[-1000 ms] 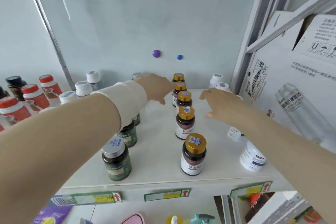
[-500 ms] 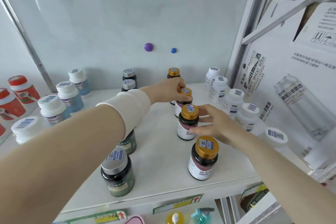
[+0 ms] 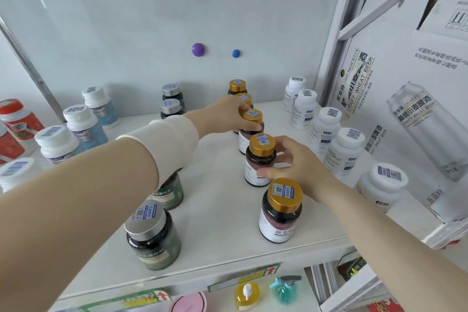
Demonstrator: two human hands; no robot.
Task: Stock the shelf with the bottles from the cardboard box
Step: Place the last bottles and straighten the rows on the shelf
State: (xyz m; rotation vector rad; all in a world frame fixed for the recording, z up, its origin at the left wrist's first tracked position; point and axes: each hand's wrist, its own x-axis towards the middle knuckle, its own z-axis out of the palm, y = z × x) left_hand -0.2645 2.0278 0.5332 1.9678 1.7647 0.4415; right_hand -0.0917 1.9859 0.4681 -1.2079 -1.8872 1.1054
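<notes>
On the shelf [image 3: 215, 210], the left hand [image 3: 225, 115] pinches the gold cap of the farther bottle [image 3: 248, 137]. The right hand [image 3: 298, 167] curls around the nearer bottle [image 3: 258, 159], which stands just in front of it.

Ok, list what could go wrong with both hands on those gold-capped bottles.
1. The right hand grips the second gold-capped bottle; its wrist is close to the front gold-capped bottle near the edge of the shelf and might knock it off.
2. The left hand holds the third gold-capped bottle with its sleeve over a green bottle; lowering that arm could tip it.
</notes>
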